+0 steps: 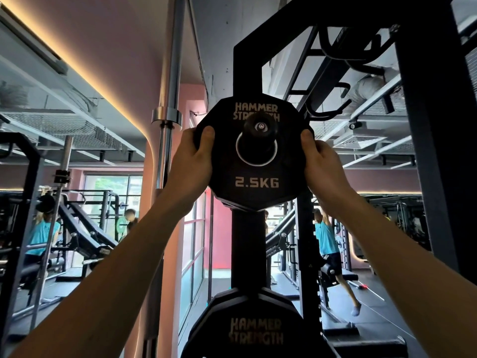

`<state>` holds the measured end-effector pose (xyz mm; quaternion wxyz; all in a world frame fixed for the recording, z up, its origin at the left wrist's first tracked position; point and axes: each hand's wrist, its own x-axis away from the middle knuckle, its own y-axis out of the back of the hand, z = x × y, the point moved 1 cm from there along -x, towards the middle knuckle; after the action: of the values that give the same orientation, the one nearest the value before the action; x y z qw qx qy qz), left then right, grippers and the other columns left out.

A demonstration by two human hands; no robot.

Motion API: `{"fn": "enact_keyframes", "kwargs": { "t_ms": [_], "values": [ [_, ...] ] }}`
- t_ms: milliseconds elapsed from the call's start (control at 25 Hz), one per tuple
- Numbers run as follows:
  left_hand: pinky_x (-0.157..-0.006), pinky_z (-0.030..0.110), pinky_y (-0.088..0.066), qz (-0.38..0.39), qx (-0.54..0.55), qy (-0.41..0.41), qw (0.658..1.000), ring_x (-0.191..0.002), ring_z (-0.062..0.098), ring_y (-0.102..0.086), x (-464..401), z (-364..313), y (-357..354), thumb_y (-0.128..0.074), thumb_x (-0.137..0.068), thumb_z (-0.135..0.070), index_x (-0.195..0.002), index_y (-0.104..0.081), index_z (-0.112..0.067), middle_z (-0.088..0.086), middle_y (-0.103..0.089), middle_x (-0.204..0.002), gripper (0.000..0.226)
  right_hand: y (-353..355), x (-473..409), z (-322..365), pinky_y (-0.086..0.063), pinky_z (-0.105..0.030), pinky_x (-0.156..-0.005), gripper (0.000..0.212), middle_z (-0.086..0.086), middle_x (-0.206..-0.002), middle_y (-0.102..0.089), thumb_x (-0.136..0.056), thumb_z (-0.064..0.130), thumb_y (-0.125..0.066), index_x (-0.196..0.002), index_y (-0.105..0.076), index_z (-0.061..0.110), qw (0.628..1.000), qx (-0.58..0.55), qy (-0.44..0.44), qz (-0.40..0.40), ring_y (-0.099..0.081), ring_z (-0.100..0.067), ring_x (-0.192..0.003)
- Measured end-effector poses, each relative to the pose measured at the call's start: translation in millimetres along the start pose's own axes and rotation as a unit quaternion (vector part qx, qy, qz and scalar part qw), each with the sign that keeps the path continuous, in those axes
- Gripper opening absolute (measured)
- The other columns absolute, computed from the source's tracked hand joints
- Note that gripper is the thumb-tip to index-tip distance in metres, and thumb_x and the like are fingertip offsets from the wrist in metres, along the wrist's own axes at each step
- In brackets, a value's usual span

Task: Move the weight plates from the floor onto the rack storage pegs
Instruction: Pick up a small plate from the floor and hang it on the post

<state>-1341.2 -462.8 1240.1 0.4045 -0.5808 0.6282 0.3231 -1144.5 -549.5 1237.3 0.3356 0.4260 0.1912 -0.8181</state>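
A black 2.5 kg weight plate (256,182) marked HAMMER STRENGTH hangs around a black storage peg (260,127) high on the rack upright (247,244). The peg's capped end pokes out through the plate's steel-ringed centre hole. My left hand (192,156) grips the plate's left edge, thumb on its face. My right hand (322,161) grips the right edge the same way. Other plates sit behind this one on the peg. Lower on the same upright sits a larger black plate (254,329).
An upright chrome barbell (169,104) stands just left of the rack. The rack's thick black post (433,151) rises on the right, with pull-up handles overhead. Mirrors behind show benches, other racks and people in teal shirts.
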Motion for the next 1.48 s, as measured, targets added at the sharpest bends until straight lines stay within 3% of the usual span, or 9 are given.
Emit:
{"fn": "enact_keyframes", "kwargs": {
  "t_ms": [160, 280, 480, 600, 760, 920, 1040, 1240, 1480],
  "values": [
    [-0.091, 0.041, -0.054, -0.015, -0.083, -0.031, 0.996, -0.103, 0.016, -0.065, 36.5, -3.8, 13.2, -0.042, -0.102, -0.041, -0.142, -0.041, -0.03, -0.001, -0.063, -0.123, 0.042, 11.6, 33.9, -1.3, -0.056, -0.04, -0.085, 0.044, -0.004, -0.11, -0.069, -0.098, 0.05, -0.045, -0.125, -0.054, 0.017, 1.0, -0.003, 0.002, 0.001, -0.07, -0.021, -0.095],
    [-0.086, 0.047, -0.055, -0.013, -0.09, -0.008, 0.996, -0.086, 0.018, -0.067, 77.9, -9.3, 20.8, -0.049, -0.099, -0.04, -0.137, -0.044, -0.035, -0.009, -0.062, -0.112, 0.039, 24.7, 75.7, -1.9, -0.06, -0.045, -0.073, 0.023, -0.009, -0.095, -0.07, -0.099, 0.044, -0.049, -0.106, -0.054, 0.023, 0.998, -0.053, -0.017, 0.008, -0.073, -0.024, -0.074],
    [-0.08, 0.05, -0.056, 0.028, -0.068, 0.044, 0.996, -0.082, 0.019, -0.068, 171.6, -29.4, 24.4, -0.057, -0.091, -0.04, -0.1, -0.057, -0.037, -0.009, -0.066, -0.091, 0.009, 56.2, 156.5, -0.1, -0.056, -0.035, -0.062, 0.023, -0.007, -0.091, -0.07, -0.1, 0.039, -0.049, -0.096, -0.056, 0.017, 0.997, -0.068, -0.026, 0.02, -0.067, -0.014, -0.069],
    [-0.082, 0.049, -0.055, 0.037, -0.061, 0.09, 0.993, -0.086, 0.019, -0.068, 227.0, -36.3, 29.2, -0.054, -0.084, -0.047, -0.093, -0.06, -0.036, -0.009, -0.068, -0.093, 0.014, 75.5, 205.9, -6.1, -0.051, -0.028, -0.06, 0.02, 0.005, -0.077, -0.069, -0.1, 0.037, -0.05, -0.09, -0.058, 0.021, 0.995, -0.083, -0.053, 0.029, -0.065, -0.011, -0.067],
    [-0.08, 0.046, -0.054, 0.048, -0.056, 0.173, 0.982, -0.087, 0.021, -0.068, 313.7, -40.0, 32.8, -0.055, -0.08, -0.052, -0.09, -0.062, -0.035, -0.005, -0.069, -0.09, 0.021, 103.9, 279.4, -18.6, -0.051, -0.025, -0.06, 0.024, 0.003, -0.081, -0.068, -0.1, 0.036, -0.049, -0.093, -0.058, 0.015, 0.989, -0.08, -0.113, 0.052, -0.064, -0.015, -0.073],
    [-0.076, 0.034, -0.052, 0.04, -0.043, 0.253, 0.966, -0.085, 0.014, -0.067, 396.2, -42.7, 33.8, -0.058, -0.089, -0.039, -0.088, -0.062, -0.034, -0.007, -0.069, -0.09, 0.007, 132.0, 358.8, -36.0, -0.051, -0.024, -0.063, 0.02, 0.004, -0.085, -0.07, -0.102, 0.031, -0.047, -0.092, -0.058, 0.017, 0.98, -0.07, -0.173, 0.074, -0.065, -0.014, -0.076],
    [-0.074, 0.022, -0.047, 0.059, -0.055, 0.308, 0.948, -0.077, 0.0, -0.063, 464.3, -47.7, 35.8, -0.056, -0.097, -0.025, -0.089, -0.061, -0.029, -0.016, -0.068, -0.081, 0.011, 151.7, 421.5, -45.2, -0.05, -0.028, -0.067, 0.018, 0.002, -0.09, -0.071, -0.099, 0.035, -0.047, -0.092, -0.058, 0.024, 0.968, -0.05, -0.233, 0.077, -0.066, -0.015, -0.079],
    [-0.077, 0.033, -0.053, 0.128, -0.051, 0.407, 0.903, -0.083, 0.011, -0.068, 572.4, -41.0, 57.2, -0.053, -0.094, -0.038, -0.091, -0.062, -0.036, -0.003, -0.071, -0.091, 0.009, 177.0, 526.3, -49.3, -0.05, -0.028, -0.07, 0.02, 0.0, -0.091, -0.071, -0.102, 0.033, -0.045, -0.093, -0.059, 0.021, 0.942, -0.005, -0.333, 0.042, -0.066, -0.017, -0.08],
    [-0.076, 0.034, -0.054, 0.256, -0.081, 0.53, 0.804, -0.085, 0.011, -0.068, 679.8, -27.4, 107.0, -0.048, -0.1, -0.033, -0.094, -0.059, -0.034, -0.002, -0.068, -0.097, 0.012, 192.8, 671.6, -43.2, -0.052, -0.029, -0.065, 0.023, 0.004, -0.085, -0.069, -0.102, 0.035, -0.046, -0.091, -0.06, 0.021, 0.852, 0.085, -0.517, 0.013, -0.064, -0.011, -0.074]
  ]
}}
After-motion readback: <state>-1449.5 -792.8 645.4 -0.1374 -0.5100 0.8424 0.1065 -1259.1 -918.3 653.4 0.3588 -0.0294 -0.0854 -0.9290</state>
